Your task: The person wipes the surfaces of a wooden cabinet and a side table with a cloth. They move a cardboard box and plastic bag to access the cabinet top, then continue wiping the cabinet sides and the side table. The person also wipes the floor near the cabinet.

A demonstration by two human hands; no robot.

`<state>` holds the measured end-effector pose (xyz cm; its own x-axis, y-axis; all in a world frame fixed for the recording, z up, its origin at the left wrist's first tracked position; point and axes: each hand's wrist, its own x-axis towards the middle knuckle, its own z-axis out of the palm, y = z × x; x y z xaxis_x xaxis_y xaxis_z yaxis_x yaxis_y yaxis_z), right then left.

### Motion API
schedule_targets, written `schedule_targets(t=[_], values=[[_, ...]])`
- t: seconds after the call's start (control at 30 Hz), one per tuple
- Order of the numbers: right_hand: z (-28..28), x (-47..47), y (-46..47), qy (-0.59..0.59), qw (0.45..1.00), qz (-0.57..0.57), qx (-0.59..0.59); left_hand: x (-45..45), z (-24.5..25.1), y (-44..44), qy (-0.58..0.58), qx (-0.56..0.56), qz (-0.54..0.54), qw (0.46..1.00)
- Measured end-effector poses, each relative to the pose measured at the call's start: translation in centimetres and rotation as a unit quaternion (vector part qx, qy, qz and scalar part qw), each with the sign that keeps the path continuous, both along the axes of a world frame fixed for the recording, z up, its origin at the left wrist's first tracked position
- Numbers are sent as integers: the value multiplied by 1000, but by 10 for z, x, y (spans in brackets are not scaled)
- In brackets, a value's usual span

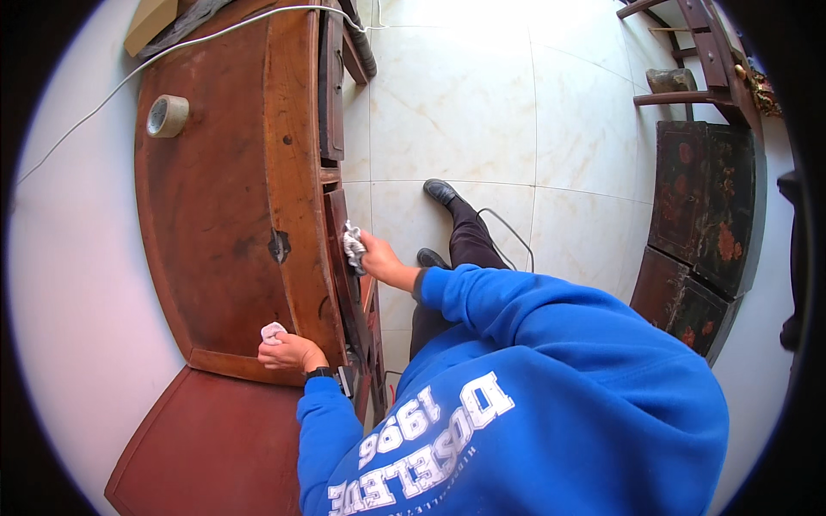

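Note:
My right hand grips a crumpled grey-and-white cloth against the front of a dark wooden drawer. That drawer juts out a little from under the top of an old reddish-brown wooden table. Over the near end of the tabletop is my left hand, closed around a small pale pink-white wad, perhaps cloth. A worn, dark metal fitting sits in the tabletop near its front edge. Whether the left hand rests on the wood cannot be told.
A tape roll and a white cable lie on the table; a cardboard box stands at its far end. A second red-brown surface adjoins it. Dark painted cabinets and a wooden chair stand right, across the tiled floor.

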<state>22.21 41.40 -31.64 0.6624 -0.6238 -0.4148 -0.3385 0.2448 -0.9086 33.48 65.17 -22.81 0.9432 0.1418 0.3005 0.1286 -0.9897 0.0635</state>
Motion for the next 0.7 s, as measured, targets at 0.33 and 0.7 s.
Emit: schedule_targets(t=[0.33, 0.7], values=[[-23, 61, -35, 27, 990, -96, -102, -2, -1, 0, -4, 21, 8, 1000], [-41, -45, 104, 77, 995, 33, 58, 2, -9, 5, -21, 12, 3, 1000]])
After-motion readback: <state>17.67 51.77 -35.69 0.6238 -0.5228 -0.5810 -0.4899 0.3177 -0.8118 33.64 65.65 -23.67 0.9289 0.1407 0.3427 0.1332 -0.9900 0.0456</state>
